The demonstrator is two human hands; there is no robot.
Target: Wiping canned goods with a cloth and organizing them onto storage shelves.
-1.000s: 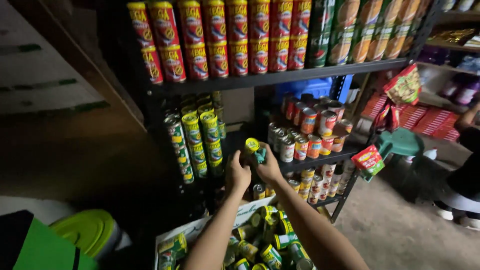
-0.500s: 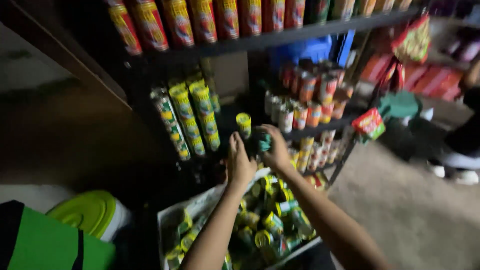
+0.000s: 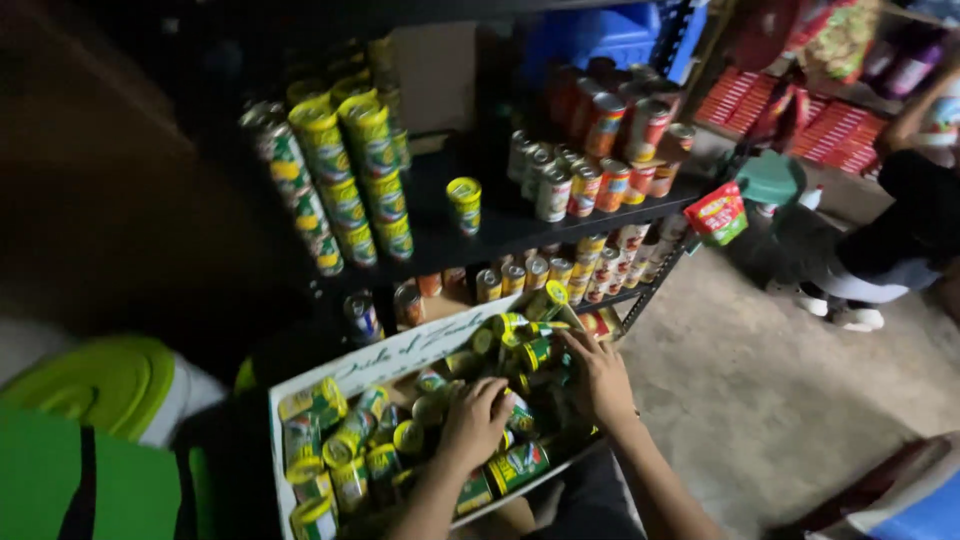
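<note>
Both hands were down inside a white cardboard box filled with small green-and-yellow labelled tin cans lying on their sides and on end. The left hand rested palm-down on the heap near the middle of the box, its fingers curled over a can beneath them; whether they had actually clenched on it could not be told. The right hand lay just beside it toward the right side of the box, fingers spread and pressed among the cans, and the view did not show whether they gripped one. A larger green-labelled can lay on its side at the near rim, just below the left wrist.

Behind the box stood a dark metal shelf rack. On its middle shelf, at the left, tall stacks of the same green-and-yellow cans rose several high, and 1 single can of that kind stood upright alone, well apart from the stacks. To the right on the same shelf were red-and-white labelled cans. A lower shelf carried a row of smaller mixed cans.

A lime-green and white round helmet-like object sat to the left of the box. At the far right another person's dark sleeve showed near a teal stool.
</note>
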